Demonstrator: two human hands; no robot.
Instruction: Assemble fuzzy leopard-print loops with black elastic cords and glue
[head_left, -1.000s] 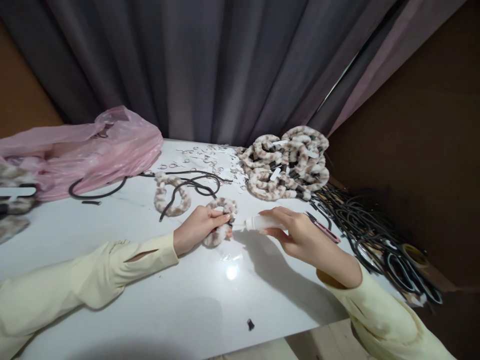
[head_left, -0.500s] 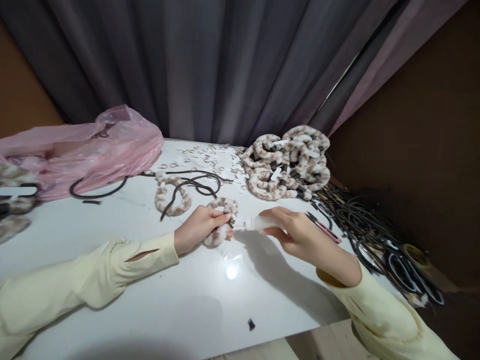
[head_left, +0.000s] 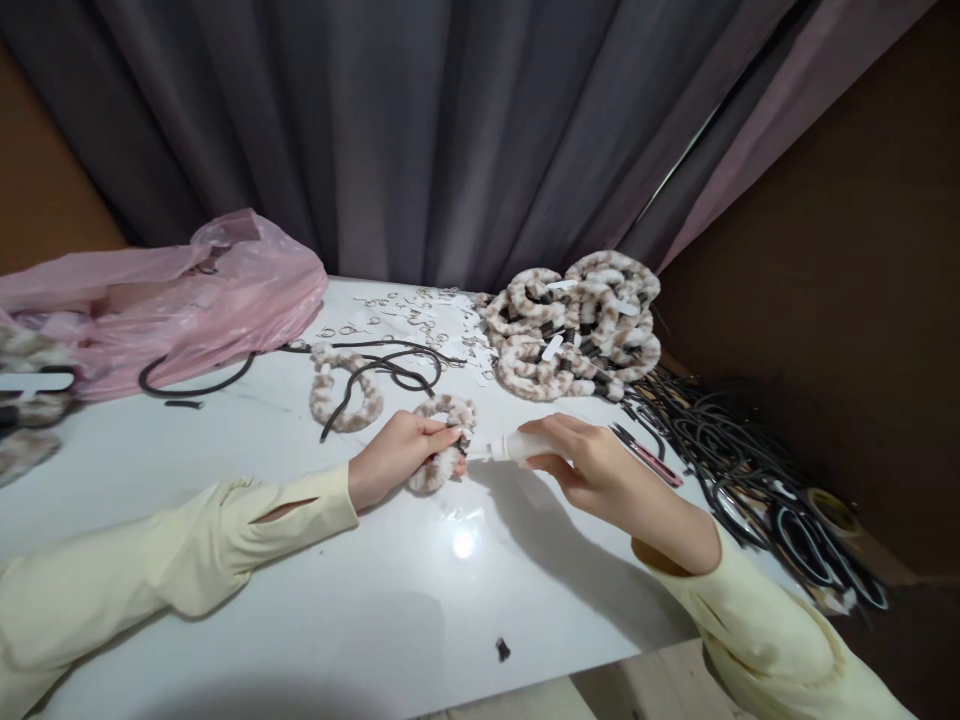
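In the head view, my left hand (head_left: 405, 452) pinches a fluffy white-and-brown ring (head_left: 433, 475) at its dark joint, just above the table. My right hand (head_left: 592, 462) is wrapped round a white squeeze bottle (head_left: 514, 447), held on its side. The bottle's thin nozzle points left and reaches to the ring's joint beside my left fingertips; whether it touches is too small to tell. Behind my left hand, another fluffy ring (head_left: 322, 398) lies flat, with a black cord (head_left: 345, 395) crossing it.
A pile of fluffy rings (head_left: 540, 375) lies at the back right, beside small metal rings with white tags (head_left: 420, 325). Black cords (head_left: 697, 430) and pink-handled snips (head_left: 652, 462) are at the right. A pink plastic bag (head_left: 247, 290) sits back left. A small black scrap (head_left: 502, 649) is near the front edge.
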